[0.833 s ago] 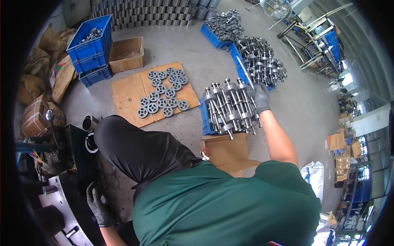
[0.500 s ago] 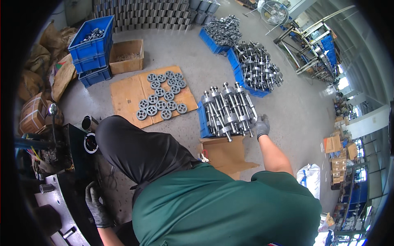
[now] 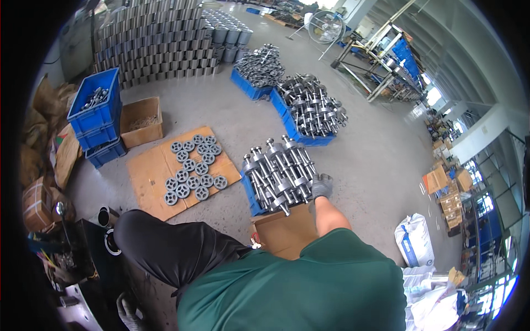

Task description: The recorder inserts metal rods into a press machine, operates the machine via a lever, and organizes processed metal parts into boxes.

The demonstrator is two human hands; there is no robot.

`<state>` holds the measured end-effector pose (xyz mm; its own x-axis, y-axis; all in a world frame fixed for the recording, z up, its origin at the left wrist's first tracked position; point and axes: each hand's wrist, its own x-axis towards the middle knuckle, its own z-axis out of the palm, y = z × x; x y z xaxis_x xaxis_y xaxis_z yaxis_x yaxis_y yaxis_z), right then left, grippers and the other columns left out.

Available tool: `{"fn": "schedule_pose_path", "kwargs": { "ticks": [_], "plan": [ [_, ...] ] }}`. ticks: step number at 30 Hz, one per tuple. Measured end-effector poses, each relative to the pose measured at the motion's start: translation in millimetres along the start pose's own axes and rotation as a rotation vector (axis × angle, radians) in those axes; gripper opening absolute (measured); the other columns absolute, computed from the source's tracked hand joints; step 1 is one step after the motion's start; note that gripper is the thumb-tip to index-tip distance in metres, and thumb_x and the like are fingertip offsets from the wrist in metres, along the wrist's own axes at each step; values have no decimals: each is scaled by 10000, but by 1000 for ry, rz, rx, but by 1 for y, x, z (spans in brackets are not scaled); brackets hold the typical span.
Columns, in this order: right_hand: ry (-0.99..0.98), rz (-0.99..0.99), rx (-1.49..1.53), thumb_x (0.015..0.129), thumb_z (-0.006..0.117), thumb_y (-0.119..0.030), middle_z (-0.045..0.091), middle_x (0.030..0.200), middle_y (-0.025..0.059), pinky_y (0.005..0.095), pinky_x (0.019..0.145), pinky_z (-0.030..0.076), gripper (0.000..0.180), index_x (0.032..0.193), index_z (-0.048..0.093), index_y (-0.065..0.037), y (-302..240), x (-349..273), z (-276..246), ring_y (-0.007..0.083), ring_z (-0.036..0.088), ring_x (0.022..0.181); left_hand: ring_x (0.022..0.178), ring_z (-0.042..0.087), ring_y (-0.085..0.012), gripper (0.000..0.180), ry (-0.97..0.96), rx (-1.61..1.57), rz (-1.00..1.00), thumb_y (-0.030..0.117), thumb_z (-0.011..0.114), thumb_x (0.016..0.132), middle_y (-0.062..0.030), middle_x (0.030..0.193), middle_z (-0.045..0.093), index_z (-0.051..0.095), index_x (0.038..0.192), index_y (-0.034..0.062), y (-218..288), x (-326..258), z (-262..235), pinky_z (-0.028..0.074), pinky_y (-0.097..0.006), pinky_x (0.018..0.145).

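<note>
— What's the setting?
— A grey concrete workshop floor (image 3: 232, 118), seen from above. At lower left the left hand (image 3: 130, 314), gloved, sits in shadow by dark machinery (image 3: 66, 259); its grip can't be made out, and it is partly cut off by the frame edge.

— And toward the middle?
— A cardboard sheet (image 3: 152, 174) carries round grey wheels (image 3: 193, 171). Right of it, steel shafts (image 3: 279, 171) are stacked in a blue tray (image 3: 249, 196), long axes running from lower centre up and slightly right.

— The other hand?
— The right hand (image 3: 321, 186), gloved, rests on the stack's right edge, fingers curled over the shafts; whether it has closed round one is unclear.
</note>
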<state>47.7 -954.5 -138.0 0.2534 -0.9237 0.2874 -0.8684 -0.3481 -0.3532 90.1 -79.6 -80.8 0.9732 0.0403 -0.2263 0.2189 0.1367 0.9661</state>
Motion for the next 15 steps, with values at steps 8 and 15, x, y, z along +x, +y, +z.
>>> {"fn": "schedule_pose_path", "kwargs": {
  "ticks": [8,15],
  "plan": [
    [63,84,-8,965,576,-460,629,1390,114,457,1028,532,434,1234,743,-162,-20,-2,-13,346,658,1202,1106,613,-260,501,138,435,-99,425,545,1082,-150,1264,676,664,1325,4,65,-12,75,504,-364,945],
    [-258,-73,-590,949,503,-647,555,1530,189,509,1114,475,650,1314,732,-160,-44,62,-23,381,596,1349,1220,615,-336,569,-1,986,992,11,593,976,-176,1386,582,466,1520,115,30,-2,19,536,-417,999]
  ]
}}
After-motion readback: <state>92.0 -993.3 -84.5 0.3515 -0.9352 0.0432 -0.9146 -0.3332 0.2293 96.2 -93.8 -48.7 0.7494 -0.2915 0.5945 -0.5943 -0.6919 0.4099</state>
